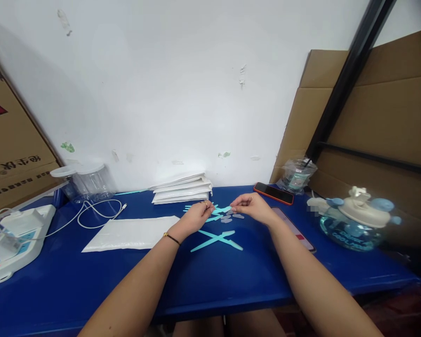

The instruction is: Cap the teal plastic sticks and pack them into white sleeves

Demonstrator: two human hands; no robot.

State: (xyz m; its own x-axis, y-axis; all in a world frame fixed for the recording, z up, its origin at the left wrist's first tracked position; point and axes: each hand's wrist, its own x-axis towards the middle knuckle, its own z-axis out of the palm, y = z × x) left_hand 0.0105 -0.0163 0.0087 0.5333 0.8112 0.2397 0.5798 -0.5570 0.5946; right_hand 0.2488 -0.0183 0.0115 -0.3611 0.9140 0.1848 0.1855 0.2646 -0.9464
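Note:
My left hand [193,219] and my right hand [251,207] meet over the blue table [231,276]. Both are closed in a pinch on the two ends of a light blue plastic stick [221,210]. More light blue sticks [215,239] lie crossed on the table just in front of the hands. Several small clear caps [228,217] lie between the hands. My left wrist wears a thin bracelet and one finger a ring.
A flat white padded envelope [131,233] lies left of the hands, with a stack of them [182,188] against the wall. A phone [273,193], a blue water jug [356,220], clear jars [91,181], a white device with cable [14,238] and cardboard boxes surround the table.

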